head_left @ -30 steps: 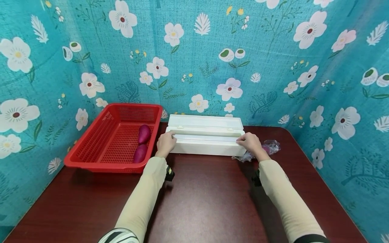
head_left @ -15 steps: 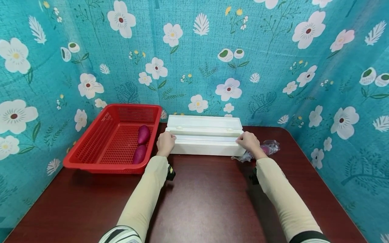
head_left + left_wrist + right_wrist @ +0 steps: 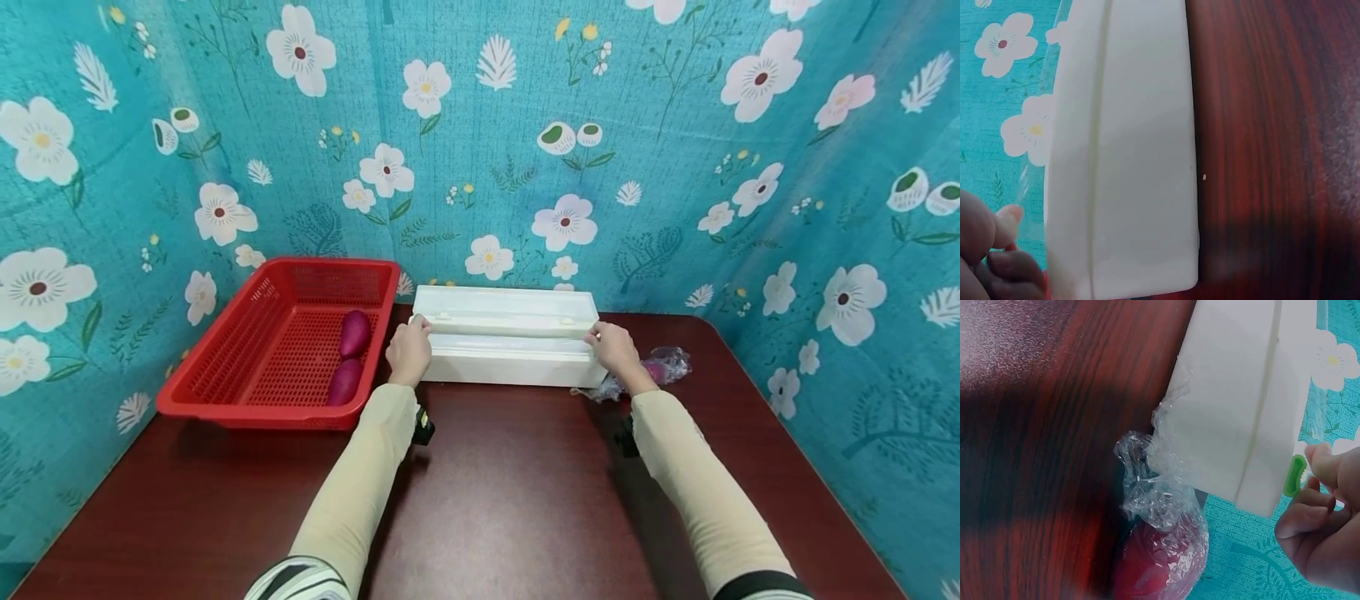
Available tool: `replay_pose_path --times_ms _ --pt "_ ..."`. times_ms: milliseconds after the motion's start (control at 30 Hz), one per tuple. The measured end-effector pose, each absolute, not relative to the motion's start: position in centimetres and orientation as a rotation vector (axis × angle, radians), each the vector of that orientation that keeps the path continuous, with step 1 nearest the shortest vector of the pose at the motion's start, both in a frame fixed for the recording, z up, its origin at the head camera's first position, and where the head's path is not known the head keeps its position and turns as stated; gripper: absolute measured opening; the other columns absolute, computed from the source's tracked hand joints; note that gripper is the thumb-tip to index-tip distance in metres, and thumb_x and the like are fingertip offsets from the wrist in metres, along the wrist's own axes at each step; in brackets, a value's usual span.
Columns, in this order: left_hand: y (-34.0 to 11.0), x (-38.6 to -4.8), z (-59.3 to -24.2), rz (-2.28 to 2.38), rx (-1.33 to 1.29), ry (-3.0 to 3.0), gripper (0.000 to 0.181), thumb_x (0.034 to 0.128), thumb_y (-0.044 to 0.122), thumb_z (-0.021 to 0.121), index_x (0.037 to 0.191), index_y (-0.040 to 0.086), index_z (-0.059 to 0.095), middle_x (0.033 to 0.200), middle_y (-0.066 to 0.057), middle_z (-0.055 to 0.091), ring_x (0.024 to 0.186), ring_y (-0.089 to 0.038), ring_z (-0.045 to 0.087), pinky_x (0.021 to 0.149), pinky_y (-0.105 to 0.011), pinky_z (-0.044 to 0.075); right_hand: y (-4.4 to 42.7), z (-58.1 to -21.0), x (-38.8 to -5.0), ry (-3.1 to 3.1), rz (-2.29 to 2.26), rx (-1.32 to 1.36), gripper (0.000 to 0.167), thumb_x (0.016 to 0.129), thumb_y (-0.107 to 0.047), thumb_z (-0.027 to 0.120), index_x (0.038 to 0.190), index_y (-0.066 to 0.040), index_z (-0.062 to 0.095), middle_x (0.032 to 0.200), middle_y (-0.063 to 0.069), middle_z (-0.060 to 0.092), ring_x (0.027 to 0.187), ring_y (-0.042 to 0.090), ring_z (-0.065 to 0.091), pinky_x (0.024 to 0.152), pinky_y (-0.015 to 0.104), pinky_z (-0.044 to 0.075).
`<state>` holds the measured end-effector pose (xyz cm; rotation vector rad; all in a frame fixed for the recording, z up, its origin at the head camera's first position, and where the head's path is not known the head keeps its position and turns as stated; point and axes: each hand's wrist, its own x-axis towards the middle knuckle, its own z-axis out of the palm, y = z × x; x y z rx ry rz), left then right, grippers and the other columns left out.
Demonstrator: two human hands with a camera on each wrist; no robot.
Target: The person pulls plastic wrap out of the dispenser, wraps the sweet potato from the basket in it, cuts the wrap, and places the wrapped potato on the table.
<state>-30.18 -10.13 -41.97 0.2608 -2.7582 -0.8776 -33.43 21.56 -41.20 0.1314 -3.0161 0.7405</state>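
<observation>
A long white cling film dispenser [image 3: 510, 369] stands at the back of the table with its lid [image 3: 502, 300] tipped back. At its left end, my left hand [image 3: 409, 350] pinches the edge of clear cling film [image 3: 1027, 181], faintly visible in the left wrist view. My right hand [image 3: 617, 350] pinches the film at the other end, beside a green slide cutter [image 3: 1296, 476] on the box. Beside the box's right end lies a purple-red, rounded item [image 3: 1147, 562] wrapped in crumpled clear film, partly behind my right wrist in the head view.
A red plastic basket [image 3: 262, 412] at the left holds two purple oblong items, perhaps sweet potatoes [image 3: 355, 334]. A blue flowered curtain [image 3: 480, 167] hangs close behind the dark wooden table [image 3: 525, 500].
Both hands have risen slightly and moved back from the box's front edge, keeping their pinch. The dark gap inside the box now looks covered by a paler surface. Basket and wrapped item stay put.
</observation>
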Motion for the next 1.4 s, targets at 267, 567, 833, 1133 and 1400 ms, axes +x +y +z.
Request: replay_pose_path --times_ms 267,567,833,1133,1400 --pt "-10.2 -30.5 -41.9 -1.209 0.318 -2.604 0.017 0.0947 0.012 0.041 0.089 0.006 0.057 0.084 -0.009 0.06 0.06 -0.021 0.052 0.051 -0.03 0.038 21.4 -40.5 -33.6 -2.989 0.753 0.212 0.017 0.094 -0.009 0.044 0.095 0.004 0.055 0.088 0.02 0.057 0.073 0.027 0.051 0.059 0.035 0.042" --pt "-11.2 -30.9 -41.3 -2.097 0.544 -2.134 0.023 0.0889 0.012 0.055 0.101 -0.006 0.063 0.099 -0.02 0.061 0.047 -0.005 0.052 0.051 -0.019 0.046 22.5 -40.1 -34.2 -2.817 1.477 0.006 0.03 0.091 -0.015 0.05 0.094 0.013 0.062 0.082 0.022 0.064 0.049 0.012 0.056 0.052 0.03 0.05" --pt "-10.7 -31.0 -41.6 -2.238 0.622 -1.888 0.026 0.0813 0.011 0.065 0.1 -0.007 0.064 0.096 -0.023 0.062 0.049 -0.007 0.055 0.053 -0.021 0.049 22.4 -40.2 -34.3 -2.572 1.958 -0.337 0.027 0.084 -0.002 0.058 0.107 0.013 0.055 0.066 0.011 0.063 0.051 0.013 0.061 0.06 0.032 0.052" --pt "-10.5 -31.1 -42.0 -2.144 0.563 -1.846 0.02 0.0779 -0.003 0.064 0.095 -0.012 0.063 0.095 -0.022 0.06 0.088 -0.034 0.06 0.073 -0.032 0.05 22.3 -40.4 -34.4 -2.515 2.059 -0.378 0.037 0.083 0.007 0.056 0.119 0.011 0.049 0.066 0.011 0.062 0.058 0.018 0.064 0.063 0.032 0.052" --pt "-10.5 -31.1 -41.8 -2.07 0.56 -1.875 0.022 0.0782 -0.002 0.064 0.1 -0.008 0.064 0.099 -0.018 0.06 0.087 -0.03 0.062 0.077 -0.034 0.048 22.4 -39.9 -34.2 -2.557 1.993 -0.314 0.039 0.082 0.004 0.059 0.119 0.012 0.05 0.11 0.029 0.052 0.07 0.015 0.065 0.072 0.032 0.05"
